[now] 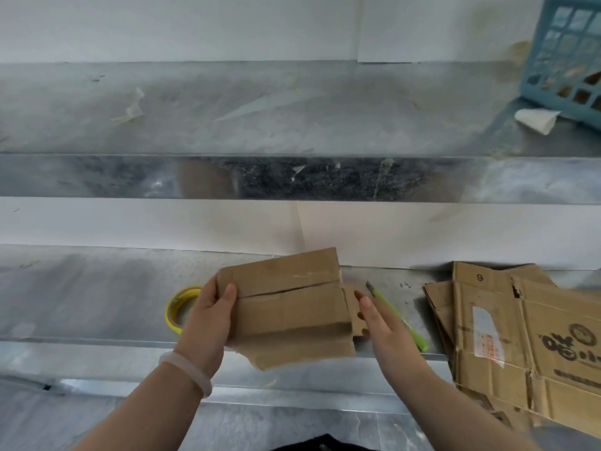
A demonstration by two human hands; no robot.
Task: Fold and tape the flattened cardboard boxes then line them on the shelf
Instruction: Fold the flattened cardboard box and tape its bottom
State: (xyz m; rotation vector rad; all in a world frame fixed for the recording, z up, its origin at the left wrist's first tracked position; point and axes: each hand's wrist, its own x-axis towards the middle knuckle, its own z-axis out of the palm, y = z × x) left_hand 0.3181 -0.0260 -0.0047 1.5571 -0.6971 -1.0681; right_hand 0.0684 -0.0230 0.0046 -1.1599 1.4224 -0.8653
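A person is holding a small cardboard box [286, 307] in the air, just over the front edge of a metal shelf [81, 297]. The left hand [211, 315], wearing a pale bracelet [188, 369], is gripping the box's left end, thumb curled over the top. The right hand [377, 320] is lying flat against the right end flap, fingers straight. A yellow tape roll [177, 302] is lying behind the left hand. A green cutter [409, 327] is lying just beside the right hand, and a stack of flattened boxes [520, 336] is sitting further right.
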